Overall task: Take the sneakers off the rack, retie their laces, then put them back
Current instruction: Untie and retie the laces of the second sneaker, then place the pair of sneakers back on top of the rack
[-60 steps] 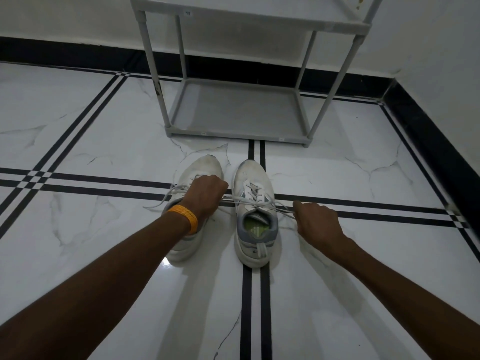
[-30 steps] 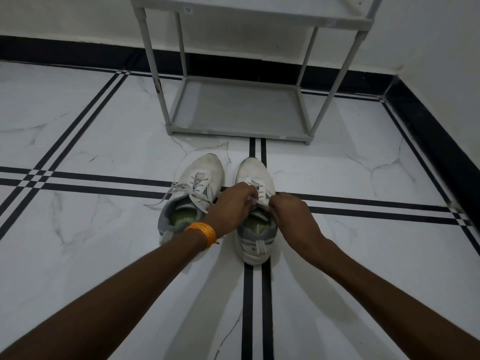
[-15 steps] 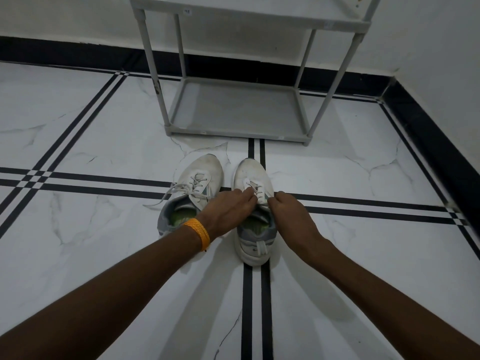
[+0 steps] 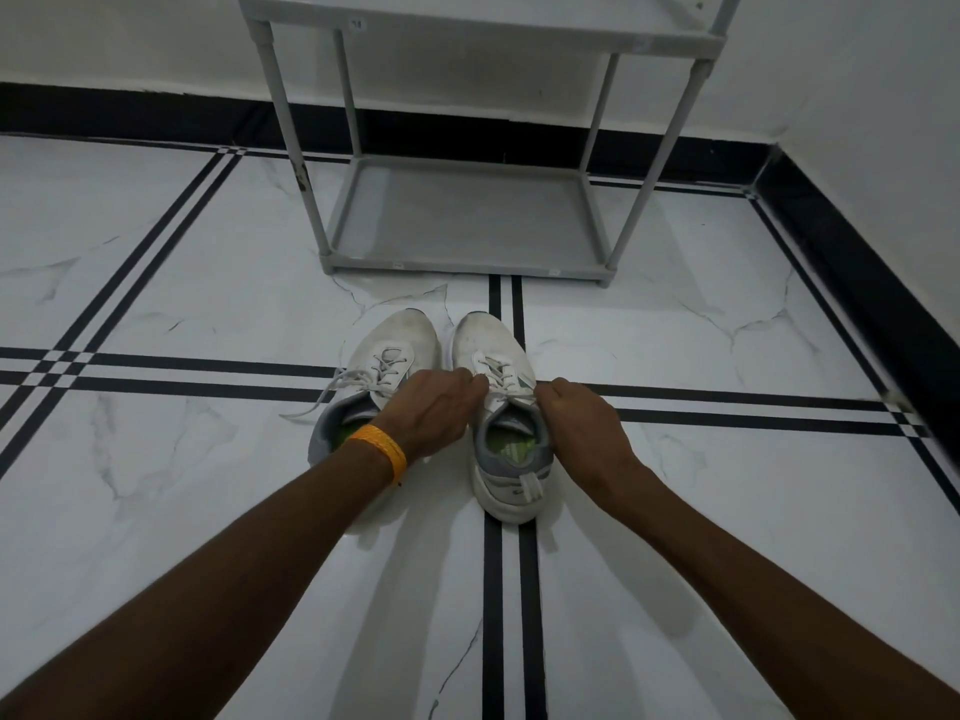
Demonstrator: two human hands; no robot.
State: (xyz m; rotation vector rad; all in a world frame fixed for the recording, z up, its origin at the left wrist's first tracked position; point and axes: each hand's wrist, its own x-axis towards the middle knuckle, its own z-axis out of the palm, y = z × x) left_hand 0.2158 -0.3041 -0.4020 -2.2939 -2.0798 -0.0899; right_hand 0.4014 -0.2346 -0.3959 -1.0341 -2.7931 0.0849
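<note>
Near frame centre, the left hand [image 4: 436, 407] and right hand [image 4: 576, 418] each pinched a lace end over the right sneaker [image 4: 506, 423]; thin, limp laces likely want fingertip grips. Beside it lay the left sneaker [image 4: 379, 376], laces loose; beyond, the rack [image 4: 467, 267].

Hands [image 4: 511, 418] at right sneaker's [image 4: 501, 407] laces [image 4: 498, 379]

Both hands [image 4: 436, 407] inward from outstretched laces [image 4: 501, 379]
</note>
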